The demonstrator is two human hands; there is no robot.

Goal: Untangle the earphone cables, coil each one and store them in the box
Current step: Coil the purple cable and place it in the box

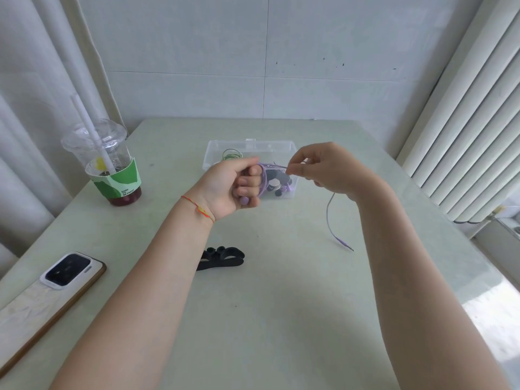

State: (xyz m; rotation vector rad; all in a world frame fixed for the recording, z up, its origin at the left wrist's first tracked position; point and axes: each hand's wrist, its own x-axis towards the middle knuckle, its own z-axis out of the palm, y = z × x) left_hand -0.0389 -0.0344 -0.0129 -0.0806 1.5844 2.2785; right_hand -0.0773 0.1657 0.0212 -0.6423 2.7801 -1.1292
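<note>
A purple earphone cable [328, 218] is wound in loops around the curled fingers of my left hand [235, 185], with a purple earbud at its lower fingers. My right hand [323, 167] pinches the same cable just right of the coil. The cable's free end hangs down from that hand to the table, ending in a jack plug [344, 244]. Behind both hands stands a clear plastic box [250, 146] holding a coiled green cable [231, 154] and dark round pieces. Black cable ties [222, 257] lie on the table below my left wrist.
A plastic cup with a straw and green sleeve [108, 164] stands at the table's left. A phone [67, 270] lies on a wooden board at the near left edge. Curtains hang on the left, blinds on the right.
</note>
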